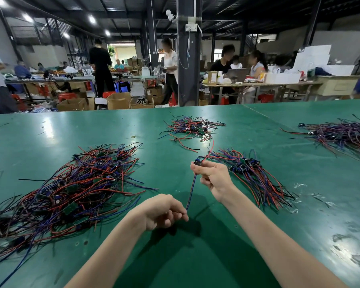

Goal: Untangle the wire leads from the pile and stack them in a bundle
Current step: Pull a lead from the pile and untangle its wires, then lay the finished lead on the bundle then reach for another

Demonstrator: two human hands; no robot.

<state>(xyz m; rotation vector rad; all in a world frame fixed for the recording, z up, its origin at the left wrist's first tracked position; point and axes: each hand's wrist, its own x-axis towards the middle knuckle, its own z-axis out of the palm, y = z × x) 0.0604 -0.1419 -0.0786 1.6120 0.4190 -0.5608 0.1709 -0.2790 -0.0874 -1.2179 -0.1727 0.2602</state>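
Note:
A big tangled pile point(71, 190) of red, blue and black wire leads with small green boards lies on the green table at my left. My right hand point(213, 178) pinches one wire lead point(192, 188) at its blue connector end, lifted above the table. My left hand point(164, 213) pinches the lower end of that same lead, so it hangs stretched between both hands. A red strand of it trails up toward the far pile. Just right of my right hand lies an aligned bundle point(256, 175) of leads.
A smaller loose pile point(192, 127) sits at the table's middle back, and another pile point(345, 136) lies at the far right. A rubber band point(133, 136) lies near the middle. Clear plastic scraps point(299, 186) lie right of the bundle. People work at tables beyond.

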